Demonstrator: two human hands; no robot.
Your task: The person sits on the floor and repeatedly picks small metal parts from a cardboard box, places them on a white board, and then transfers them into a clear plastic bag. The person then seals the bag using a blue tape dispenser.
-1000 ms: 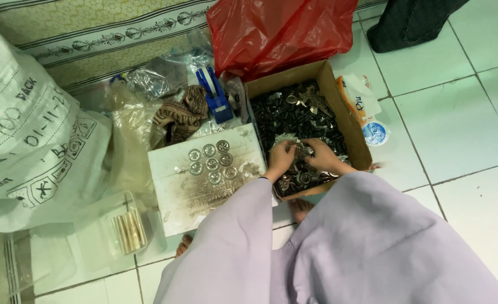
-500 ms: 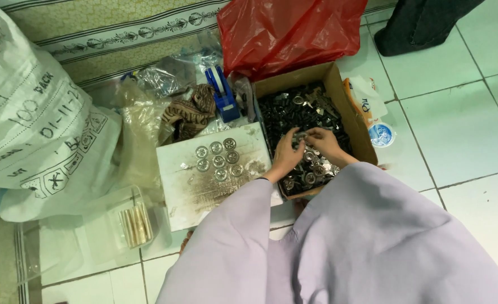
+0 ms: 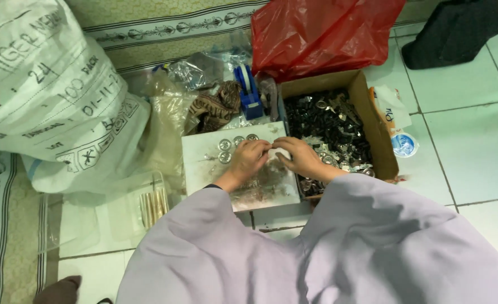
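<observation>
White woven plastic makes up the big printed sack that fills the far left, slumped on the tiled floor beside a patterned mat. Just right of it lie crumpled clear plastic bags, and lower down a clear packet holds a bundle of pale sticks. Further right, behind the work, sit a brown patterned cloth and a blue tape dispenser.

In the middle a white board, smudged with dark grime, lies flat on the floor. A few round silver metal rings rest in rows on its far part; each is small and shiny with a dark centre. The left hand rests over the board, fingers curled down, covering some of the rings. The right hand meets it fingertip to fingertip at the board's right edge. Both grips are pinched closed, but I cannot tell what sits between the fingers. Lilac sleeves hide the near part of the board.

Right of the hands stands an open cardboard box heaped with dark and silver metal parts. A red plastic bag bulges behind it, a white printed packet lies beside it, and a dark cloth sits far right.
</observation>
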